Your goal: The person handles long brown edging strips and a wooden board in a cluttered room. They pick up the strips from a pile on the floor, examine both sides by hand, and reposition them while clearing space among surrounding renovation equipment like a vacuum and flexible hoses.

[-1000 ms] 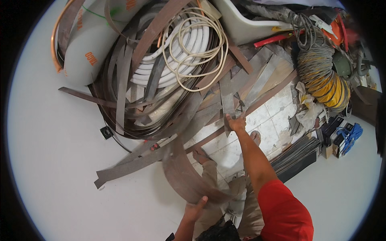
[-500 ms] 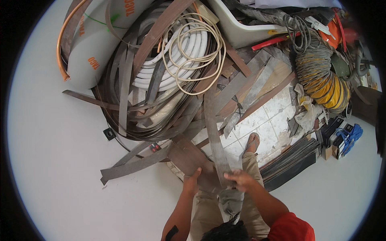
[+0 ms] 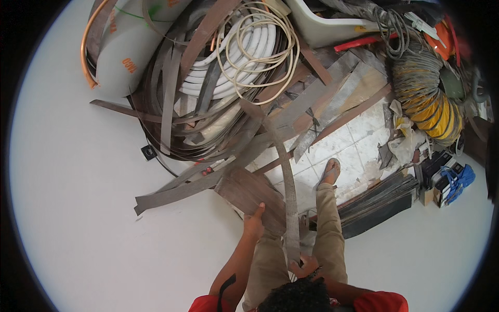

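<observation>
My left hand (image 3: 254,224) is closed on the edge of a wide brown wood-look plank (image 3: 248,193), with the thumb lying on top. Drawn in close to my body, my right hand (image 3: 305,267) grips the near end of a long, narrow grey-brown strip (image 3: 291,200). That strip bends and runs away from me toward the pile, passing along the plank's right side. Left of the plank, other grey strips (image 3: 179,196) stick out over the floor. Part of my right hand's fingers is hidden by dark hair at the lower edge.
Ahead lies a heap with a white coiled hose (image 3: 244,57), a cream cable (image 3: 291,73) and loose strips. A grey roll (image 3: 125,62) stands at far left. At right are a yellow-grey flexible duct (image 3: 429,99), stacked dark planks (image 3: 379,203) and a blue bundle (image 3: 457,182).
My right hand has pulled the strip's end nearer to my body. The strip now bows more. My left hand keeps its hold on the plank, and the whole view has shifted slightly.
</observation>
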Action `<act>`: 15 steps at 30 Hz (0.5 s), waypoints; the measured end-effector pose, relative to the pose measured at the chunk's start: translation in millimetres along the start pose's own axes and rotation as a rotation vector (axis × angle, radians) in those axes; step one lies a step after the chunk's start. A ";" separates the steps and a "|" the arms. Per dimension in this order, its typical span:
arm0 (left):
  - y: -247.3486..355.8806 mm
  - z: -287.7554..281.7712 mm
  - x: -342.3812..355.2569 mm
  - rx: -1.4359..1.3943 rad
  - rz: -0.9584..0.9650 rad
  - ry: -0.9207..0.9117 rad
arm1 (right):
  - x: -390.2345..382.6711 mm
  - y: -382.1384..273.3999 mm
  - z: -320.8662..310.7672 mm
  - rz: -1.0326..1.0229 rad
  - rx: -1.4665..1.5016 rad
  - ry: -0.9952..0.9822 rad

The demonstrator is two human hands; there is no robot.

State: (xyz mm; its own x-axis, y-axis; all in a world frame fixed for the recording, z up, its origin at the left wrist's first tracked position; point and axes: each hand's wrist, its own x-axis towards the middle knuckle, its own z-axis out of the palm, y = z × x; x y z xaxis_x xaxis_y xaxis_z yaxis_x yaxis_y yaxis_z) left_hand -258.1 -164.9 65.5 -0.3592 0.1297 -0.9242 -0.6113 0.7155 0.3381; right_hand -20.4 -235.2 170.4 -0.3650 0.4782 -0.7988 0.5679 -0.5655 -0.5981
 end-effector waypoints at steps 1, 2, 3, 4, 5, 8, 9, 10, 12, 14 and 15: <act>0.6 -0.4 -4.1 0.030 0.036 -0.030 | -3.7 -4.2 -1.7 -0.189 0.019 0.151; 1.9 -0.5 -8.5 0.061 0.071 -0.059 | -8.4 -8.9 -2.6 -0.230 -0.050 0.240; 4.3 0.3 -11.8 0.092 0.100 -0.072 | -9.1 -11.5 -6.6 -0.270 -0.144 0.290; 7.5 1.2 -15.1 0.109 0.088 -0.111 | -8.1 -13.7 -10.9 -0.305 -0.236 0.354; 10.8 2.4 -18.9 0.125 0.069 -0.135 | -4.9 -15.2 -16.4 -0.303 -0.259 0.346; 20.6 11.7 -29.1 0.103 0.002 -0.195 | 7.4 -20.8 -36.4 -0.288 -0.308 0.316; 23.8 15.7 -32.4 0.086 -0.022 -0.214 | 11.3 -23.2 -43.1 -0.287 -0.325 0.285; 26.9 20.1 -34.9 -0.055 -0.067 -0.272 | 15.9 -25.5 -49.1 -0.301 -0.364 0.278; 31.6 27.3 -41.0 -0.346 -0.185 -0.386 | 26.3 -28.6 -56.4 -0.314 -0.399 0.251; 36.2 33.7 -46.1 -0.483 -0.179 -0.547 | 36.5 -29.0 -59.7 -0.347 -0.439 0.255; 38.7 36.8 -47.4 -0.559 -0.180 -0.626 | 41.9 -27.9 -60.3 -0.366 -0.454 0.263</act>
State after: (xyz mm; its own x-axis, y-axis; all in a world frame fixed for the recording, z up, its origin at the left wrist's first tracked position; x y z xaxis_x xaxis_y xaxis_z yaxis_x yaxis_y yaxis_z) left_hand -238.8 -118.1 115.8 0.1319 0.5195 -0.8442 -0.9386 0.3394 0.0622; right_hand -7.1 -158.8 157.6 -0.4337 0.7682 -0.4710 0.7182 -0.0210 -0.6955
